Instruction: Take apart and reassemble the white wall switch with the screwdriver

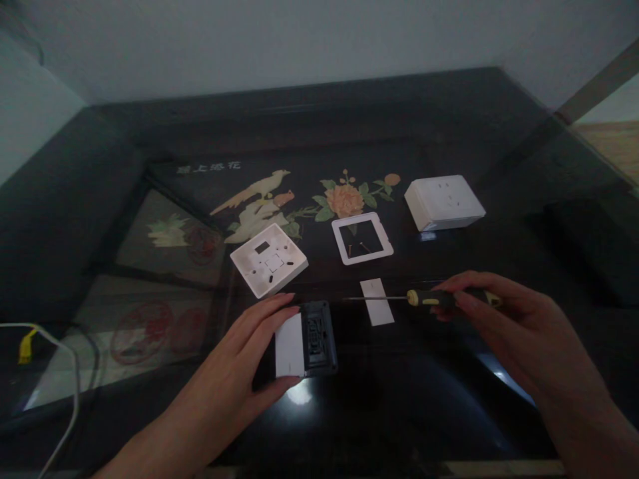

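My left hand grips a wall switch module on the dark glossy table; the module has one white rocker on its left and a bare dark mechanism on its right. My right hand is closed on a screwdriver with a black and yellow handle. Its thin shaft points left, tip near the module's upper right. A loose white rocker cap lies under the shaft.
A white back box lies behind the module. A white square frame holds two small screws. A white socket unit sits at the right. A white cable with a yellow plug runs along the left edge.
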`<state>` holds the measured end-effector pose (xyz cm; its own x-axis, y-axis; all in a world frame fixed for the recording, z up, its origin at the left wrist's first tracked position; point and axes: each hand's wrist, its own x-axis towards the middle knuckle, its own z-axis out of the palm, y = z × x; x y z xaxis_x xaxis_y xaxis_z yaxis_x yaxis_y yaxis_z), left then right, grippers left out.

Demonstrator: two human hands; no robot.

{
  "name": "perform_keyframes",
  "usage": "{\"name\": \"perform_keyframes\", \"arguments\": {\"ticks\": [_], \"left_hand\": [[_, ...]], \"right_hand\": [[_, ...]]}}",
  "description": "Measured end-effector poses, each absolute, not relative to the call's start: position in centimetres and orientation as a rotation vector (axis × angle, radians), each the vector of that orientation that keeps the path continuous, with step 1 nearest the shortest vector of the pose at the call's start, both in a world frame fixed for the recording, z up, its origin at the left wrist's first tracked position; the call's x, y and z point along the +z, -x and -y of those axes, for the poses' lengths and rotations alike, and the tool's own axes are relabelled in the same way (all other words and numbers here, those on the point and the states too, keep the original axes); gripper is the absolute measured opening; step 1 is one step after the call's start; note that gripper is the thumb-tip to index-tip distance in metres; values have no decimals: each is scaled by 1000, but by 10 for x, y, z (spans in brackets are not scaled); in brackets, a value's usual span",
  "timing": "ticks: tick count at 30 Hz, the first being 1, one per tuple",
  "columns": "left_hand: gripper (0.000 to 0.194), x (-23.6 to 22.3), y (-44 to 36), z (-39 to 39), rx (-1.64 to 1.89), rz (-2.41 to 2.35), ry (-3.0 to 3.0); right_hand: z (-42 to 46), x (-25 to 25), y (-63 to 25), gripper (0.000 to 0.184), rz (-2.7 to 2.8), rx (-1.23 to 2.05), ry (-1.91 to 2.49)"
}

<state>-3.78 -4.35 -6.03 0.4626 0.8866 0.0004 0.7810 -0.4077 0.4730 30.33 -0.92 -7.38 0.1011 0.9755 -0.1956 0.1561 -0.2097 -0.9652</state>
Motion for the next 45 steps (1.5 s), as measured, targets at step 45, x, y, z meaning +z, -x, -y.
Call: {"name": "perform_keyframes", "arguments": {"ticks": [45], "left_hand": [[65, -70, 51, 53, 415, -1373, -2279]], "right_hand": [[0, -91, -308, 41, 2068, 281, 1983]]}}
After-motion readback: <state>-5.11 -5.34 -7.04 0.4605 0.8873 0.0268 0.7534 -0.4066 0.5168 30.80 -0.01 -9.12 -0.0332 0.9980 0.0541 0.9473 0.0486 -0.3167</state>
